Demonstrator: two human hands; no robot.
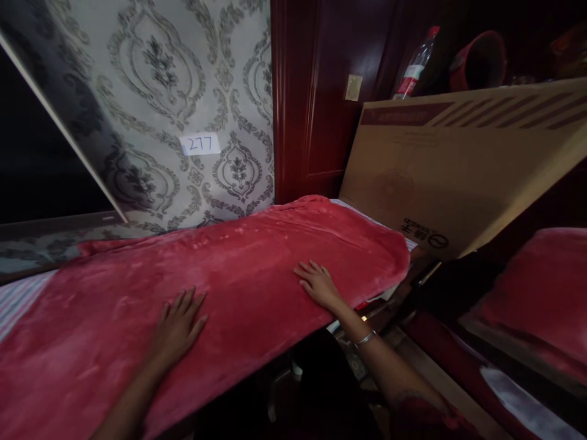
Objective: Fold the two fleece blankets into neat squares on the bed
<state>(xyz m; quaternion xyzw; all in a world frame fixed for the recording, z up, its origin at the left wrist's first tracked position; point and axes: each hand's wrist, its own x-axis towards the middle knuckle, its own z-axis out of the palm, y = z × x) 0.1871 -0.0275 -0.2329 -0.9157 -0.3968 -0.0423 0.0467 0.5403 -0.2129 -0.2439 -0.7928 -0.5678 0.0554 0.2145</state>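
A plush red blanket (247, 275) lies spread over a long narrow surface along the wall, with small wrinkles toward its far left side. My left hand (178, 324) rests flat on the blanket, left of the middle, fingers stretched out. Farther right, my right hand (318, 284) also lies palm down on it, fingers spread; a bracelet circles that wrist. Neither hand grips anything. Striped cloth (21, 299) shows from under the blanket at the left end and at the far right corner.
A dark screen (46, 153) stands at the left. Behind the right end leans a large cardboard box (458, 165), with a plastic bottle (415, 67) behind its top edge. Another red plush cloth (545, 293) lies at the right. A paper marked 277 (200, 144) is on the wall.
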